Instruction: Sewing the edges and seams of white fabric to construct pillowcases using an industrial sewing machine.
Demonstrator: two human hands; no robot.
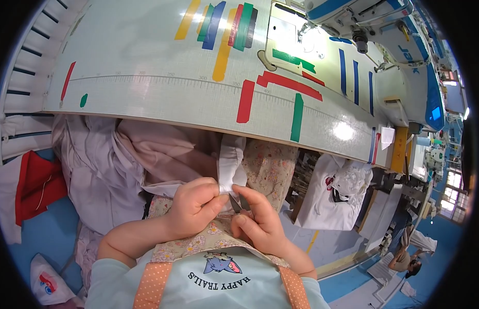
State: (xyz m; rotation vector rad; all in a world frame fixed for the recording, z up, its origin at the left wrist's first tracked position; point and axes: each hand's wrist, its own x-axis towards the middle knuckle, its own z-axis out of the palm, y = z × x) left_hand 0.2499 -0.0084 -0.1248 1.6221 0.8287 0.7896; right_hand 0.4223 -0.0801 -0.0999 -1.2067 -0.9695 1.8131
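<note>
One white cloth strip (231, 159) lies between one flowered apron (172, 251) and the edge of one table (162, 103). The left hand (195, 206) pinches it, fingers closed, apparently to hold it taut; the right hand (261, 221) folds around one pair of snips (236, 204), fingertips beside the cloth, probably to have them handy. One sewing machine (404, 54) stands on the table.

Room to pass lies over the desk (141, 51) at left; the machine (399, 56) blocks far right; the white strip (231, 160) bars the near middle.
</note>
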